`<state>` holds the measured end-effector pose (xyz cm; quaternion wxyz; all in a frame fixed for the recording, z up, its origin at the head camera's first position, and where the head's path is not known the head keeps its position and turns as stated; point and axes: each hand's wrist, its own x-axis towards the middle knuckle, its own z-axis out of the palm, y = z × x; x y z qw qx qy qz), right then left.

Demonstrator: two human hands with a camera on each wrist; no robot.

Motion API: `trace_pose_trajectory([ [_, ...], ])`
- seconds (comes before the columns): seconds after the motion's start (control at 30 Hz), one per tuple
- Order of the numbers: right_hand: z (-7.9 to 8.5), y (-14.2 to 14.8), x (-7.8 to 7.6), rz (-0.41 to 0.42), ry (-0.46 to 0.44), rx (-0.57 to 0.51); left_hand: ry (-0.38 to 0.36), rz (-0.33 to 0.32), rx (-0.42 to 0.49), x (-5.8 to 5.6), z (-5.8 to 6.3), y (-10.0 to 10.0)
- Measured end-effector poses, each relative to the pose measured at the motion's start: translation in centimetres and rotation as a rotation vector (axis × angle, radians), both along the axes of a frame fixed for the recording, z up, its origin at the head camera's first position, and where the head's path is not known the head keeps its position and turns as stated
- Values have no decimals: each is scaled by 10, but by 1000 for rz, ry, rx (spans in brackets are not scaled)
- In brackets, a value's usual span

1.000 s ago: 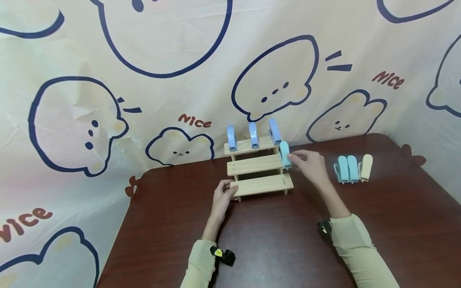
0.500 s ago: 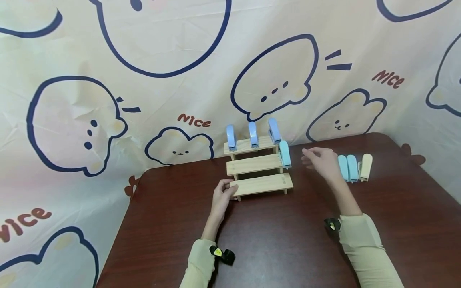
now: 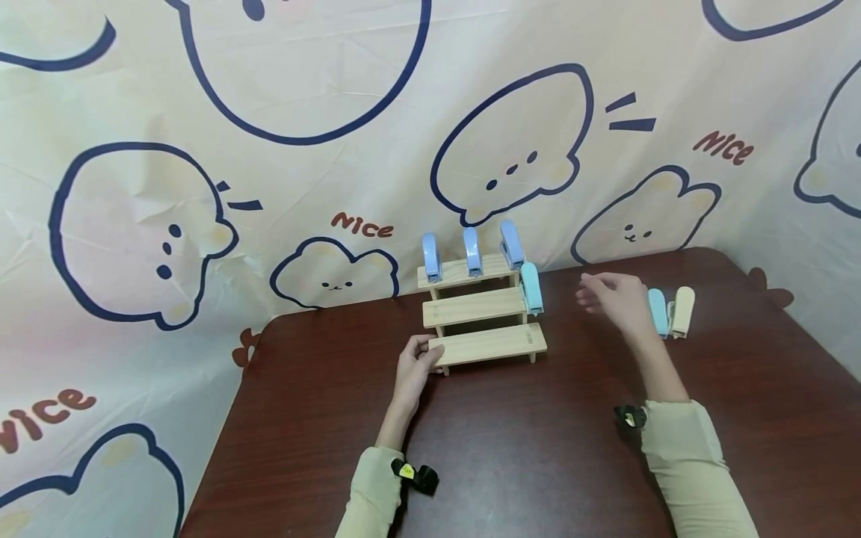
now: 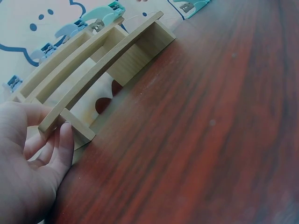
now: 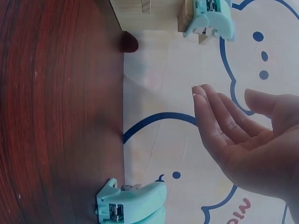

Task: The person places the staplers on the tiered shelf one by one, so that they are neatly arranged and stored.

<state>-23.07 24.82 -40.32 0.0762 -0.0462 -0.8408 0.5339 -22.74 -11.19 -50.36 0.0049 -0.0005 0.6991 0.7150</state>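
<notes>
Pale wooden stand [image 3: 487, 344] with three steps on a dark table [image 3: 511, 448], its left end gripped by the left hand [image 3: 412, 370].
Three blue stapler-like pieces [image 3: 473, 250] line the top step, and a mint piece [image 3: 531, 288] sits at the right end of the middle one; the right hand [image 3: 620, 300], fingers loosely extended and bare of any load, hovers near another mint piece [image 3: 658, 314] and a cream piece [image 3: 682, 312].

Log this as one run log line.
Left grip: holding wooden rack | Right grip: holding nothing | Blue clips: three, top shelf | Teal clip: right end of middle shelf
</notes>
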Motion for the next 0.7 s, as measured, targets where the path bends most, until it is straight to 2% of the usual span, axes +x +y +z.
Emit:
trace_pose_trajectory([
  [0.27, 1, 9, 2, -18, 1, -36, -6, 6, 4, 0, -1, 0],
  [0.7, 2, 22, 7, -57, 2, -16, -4, 7, 1, 0, 0, 1],
])
